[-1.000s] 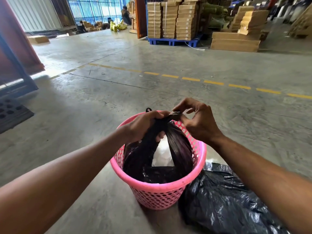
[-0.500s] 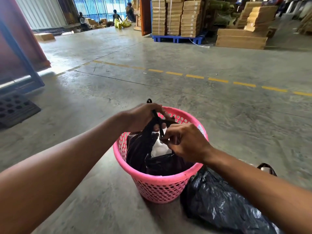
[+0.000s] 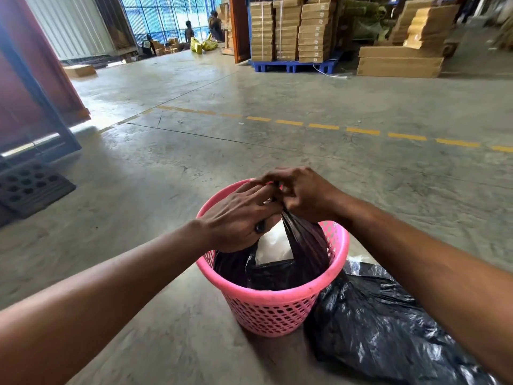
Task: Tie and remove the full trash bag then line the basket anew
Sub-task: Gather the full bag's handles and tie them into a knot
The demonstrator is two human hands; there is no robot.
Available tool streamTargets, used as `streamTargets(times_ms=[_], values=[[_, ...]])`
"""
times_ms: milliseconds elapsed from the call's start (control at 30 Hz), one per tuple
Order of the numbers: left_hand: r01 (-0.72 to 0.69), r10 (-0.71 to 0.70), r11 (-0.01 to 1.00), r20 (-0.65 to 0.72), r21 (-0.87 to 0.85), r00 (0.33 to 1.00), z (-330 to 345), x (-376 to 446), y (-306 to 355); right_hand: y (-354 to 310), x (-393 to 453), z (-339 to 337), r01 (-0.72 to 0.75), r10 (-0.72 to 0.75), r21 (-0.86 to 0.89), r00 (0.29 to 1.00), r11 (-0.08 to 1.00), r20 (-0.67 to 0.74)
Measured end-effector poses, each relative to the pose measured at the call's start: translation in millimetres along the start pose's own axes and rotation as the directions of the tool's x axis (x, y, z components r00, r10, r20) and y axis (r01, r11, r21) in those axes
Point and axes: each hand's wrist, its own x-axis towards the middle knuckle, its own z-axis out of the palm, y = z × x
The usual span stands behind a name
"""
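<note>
A pink perforated basket point(image 3: 270, 309) stands on the concrete floor in front of me. Inside it sits a full black trash bag point(image 3: 302, 254) with white rubbish point(image 3: 273, 247) showing through the gap in its mouth. Both hands meet above the basket's far rim. My left hand point(image 3: 236, 218) grips one gathered handle of the bag, a black strip showing under its fingers. My right hand point(image 3: 304, 194) pinches the other handle, which rises taut from the bag. The point where the two handles meet is hidden between my fingers.
A second black plastic bag point(image 3: 383, 334) lies crumpled on the floor to the right of the basket, touching it. A dark perforated mat point(image 3: 30, 184) lies at the left. Stacked cardboard boxes on a blue pallet point(image 3: 291, 65) and several people stand far back.
My right hand has risen from inside the basket to its far rim, and my left hand has shifted right to meet it. The bag handles are pulled together and taut.
</note>
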Motion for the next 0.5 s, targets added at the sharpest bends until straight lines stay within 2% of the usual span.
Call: streamTargets(times_ms=[67,167,267,367,433,500], values=[[0.028,-0.028,0.999,-0.003,-0.045,1.000,0.4,-4.2,0.3,5.9,3.0,-1.6,-0.002,0.000,-0.038,0.998,0.999,-0.063],[0.165,-0.172,0.971,-0.022,-0.173,0.985,-1.5,-8.2,-1.6,18.7,-1.4,-5.2,-0.062,0.062,0.002,0.984,0.998,-0.165],[0.286,-0.294,0.896,0.029,-0.341,0.955,-3.2,-10.5,-4.5,27.6,-11.7,-3.7,-0.136,0.154,0.134,0.979,0.982,-0.135],[0.399,-0.375,0.865,0.138,-0.303,0.917,-0.1,-15.8,-6.6,39.7,-17.6,1.6,-0.165,0.180,0.223,0.982,0.961,-0.050],[0.467,-0.423,0.843,0.209,-0.265,0.882,5.1,-23.1,-9.1,52.0,-20.3,4.2,-0.181,0.190,0.173,0.981,0.968,-0.034],[0.524,-0.462,0.825,0.279,-0.213,0.842,8.7,-35.0,-17.4,63.8,-26.7,4.5,-0.212,0.214,0.051,0.976,0.976,-0.027]])
